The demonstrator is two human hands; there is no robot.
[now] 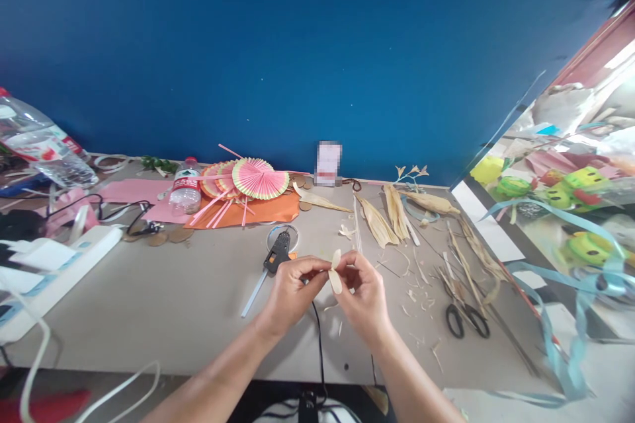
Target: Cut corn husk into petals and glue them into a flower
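Note:
My left hand point(294, 291) and my right hand point(365, 292) meet above the front middle of the grey table point(163, 304). Both pinch a small pale piece of corn husk point(336, 271), shaped like two little petals, one pointing up and one down. The fingers of each hand are closed on it. A black glue gun point(276, 256) with a white glue stick lies on the table just beyond my left hand, and its black cord runs under my hands toward the table's front edge.
Dried corn husks point(389, 218) and thin scraps lie at the back right, black scissors point(466, 318) to the right. Pink paper fans point(253, 180) on orange paper, a water bottle point(185, 188) and a white power strip point(59, 264) stand on the left. Blue ribbon point(570, 350) trails at the right.

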